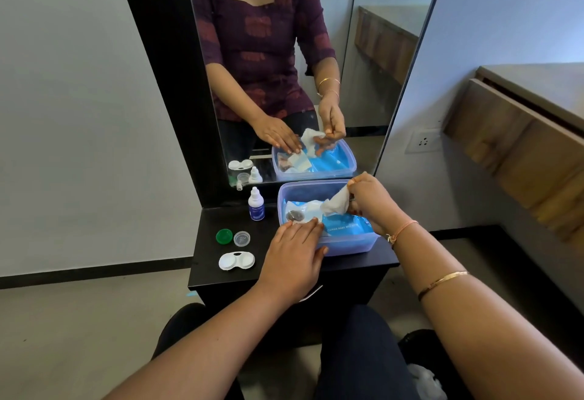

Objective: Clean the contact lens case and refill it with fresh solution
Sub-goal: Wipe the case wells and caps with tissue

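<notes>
Head view: our left hand (295,252) lies flat, steadying the wipes pack (344,226), so right-hand fingers (355,192), pinched shut, draw a wipe (336,202) toward one o'clock.

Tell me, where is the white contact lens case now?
The white contact lens case lies open on the black table, near its front left edge, just in front of the green cap and clear cap, beside the left hand.

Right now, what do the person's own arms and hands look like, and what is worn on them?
Both forearms are bare, no sleeves in the direct view. The left hand has nothing worn at its wrist. The right hand has a thin pink-orange thread at the wrist, and a slim gold bangle sits higher on that forearm.
</notes>
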